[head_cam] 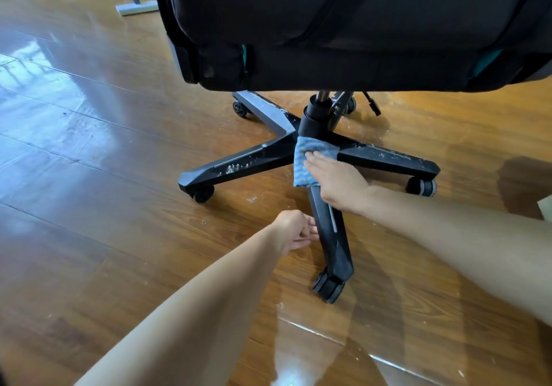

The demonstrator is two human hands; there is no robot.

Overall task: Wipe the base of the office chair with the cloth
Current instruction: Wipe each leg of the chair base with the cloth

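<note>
Two hands: right hand [337, 182] presses cloth [310, 152] flat on base [254, 158], left hand [294, 230] grips leg [331, 236].

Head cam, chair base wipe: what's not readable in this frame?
Head view:
1. Hub of the base: covered by the cloth and right hand.
2. Rear right leg: mostly hidden by the seat.
3. Left hand grip on the near leg: fingertips out of sight, contact unclear.

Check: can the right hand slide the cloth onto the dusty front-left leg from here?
Probably yes: the right hand presses the cloth at the base's centre, the dusty leg starts right beside it, and nothing lies on it.
</note>
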